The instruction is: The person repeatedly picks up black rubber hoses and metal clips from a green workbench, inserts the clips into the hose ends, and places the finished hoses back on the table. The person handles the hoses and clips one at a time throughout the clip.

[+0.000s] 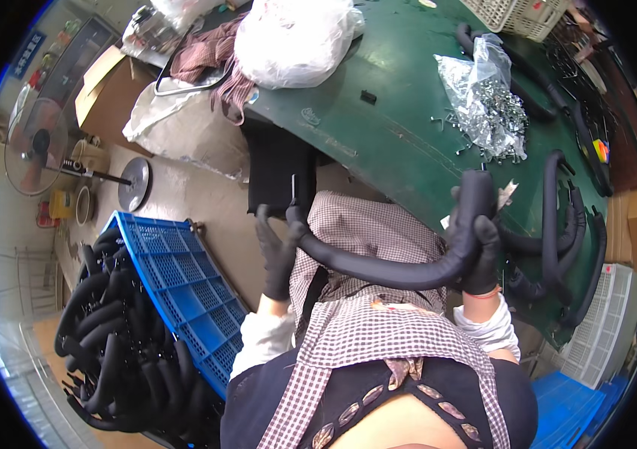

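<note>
Padded tube [386, 271]: held toward four o'clock.
Right hand [482, 272]: closed round one end.
Left hand [278, 262]: opened wide, other end apparently touched.
Table [393, 90]: clear bag [494, 112] laid at two.
Floor [199, 196]: fan [41, 142] stood at ten.
Blue crate [184, 277]: seen at eight.

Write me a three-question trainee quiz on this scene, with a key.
1. What is the right hand holding?
2. True or false: the clear bag of small metal parts lies on the floor.
3. Which colour is the crate wall beside the piled black tubes? A) red B) blue C) white

Key:
1. A bent black tube.
2. False; the clear bag of small metal parts lies on the green table.
3. B.
</note>
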{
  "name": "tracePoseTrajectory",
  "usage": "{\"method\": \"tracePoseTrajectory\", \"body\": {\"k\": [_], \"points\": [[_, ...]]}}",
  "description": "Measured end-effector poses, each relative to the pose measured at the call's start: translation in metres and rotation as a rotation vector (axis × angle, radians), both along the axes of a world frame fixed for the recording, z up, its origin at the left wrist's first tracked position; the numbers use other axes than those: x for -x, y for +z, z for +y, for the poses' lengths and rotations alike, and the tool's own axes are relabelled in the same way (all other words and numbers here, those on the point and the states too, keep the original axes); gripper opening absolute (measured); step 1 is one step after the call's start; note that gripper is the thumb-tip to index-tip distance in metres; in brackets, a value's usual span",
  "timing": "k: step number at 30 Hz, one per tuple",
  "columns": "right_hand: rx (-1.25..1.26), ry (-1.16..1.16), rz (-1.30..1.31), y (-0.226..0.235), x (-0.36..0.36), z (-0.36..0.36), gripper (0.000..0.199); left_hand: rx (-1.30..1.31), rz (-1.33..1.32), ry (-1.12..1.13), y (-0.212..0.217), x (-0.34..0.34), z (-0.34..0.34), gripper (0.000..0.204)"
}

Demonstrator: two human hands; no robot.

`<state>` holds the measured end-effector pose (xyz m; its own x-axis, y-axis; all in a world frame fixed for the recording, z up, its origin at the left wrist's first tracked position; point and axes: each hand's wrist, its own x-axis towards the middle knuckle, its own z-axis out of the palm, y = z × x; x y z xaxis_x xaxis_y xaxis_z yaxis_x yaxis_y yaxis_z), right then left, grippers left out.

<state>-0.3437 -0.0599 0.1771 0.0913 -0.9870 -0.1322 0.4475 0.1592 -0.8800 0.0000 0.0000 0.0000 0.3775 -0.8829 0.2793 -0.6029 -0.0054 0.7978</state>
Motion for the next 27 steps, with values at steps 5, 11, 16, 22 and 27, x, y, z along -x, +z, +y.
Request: {"method": "tracePoseTrajectory", "body": {"k": [5,11,16,22,27], "points": [[0.029,0.214,-0.003,0.006,0.017,0.0,0.077,-0.148,0.867,-0.148,0.006,-0.013,0.003,0.051],[0.01,0.067,0.113,-0.001,0.041,0.04,0.088,-0.11,1.491,-0.334,-0.001,-0.02,0.042,0.055],[0.011,0.063,0.315,-0.009,0.056,0.051,0.081,-0.146,1.461,-0.273,0.029,-0.01,0.058,0.059],[-0.155,-0.024,0.279,-0.06,0.075,0.06,0.064,-0.157,1.453,-0.206,0.045,-0.017,0.066,0.05],[-0.028,0.025,0.374,-0.024,0.015,0.054,0.062,-0.185,1.181,0.009,0.008,-0.035,0.068,0.038]]}}
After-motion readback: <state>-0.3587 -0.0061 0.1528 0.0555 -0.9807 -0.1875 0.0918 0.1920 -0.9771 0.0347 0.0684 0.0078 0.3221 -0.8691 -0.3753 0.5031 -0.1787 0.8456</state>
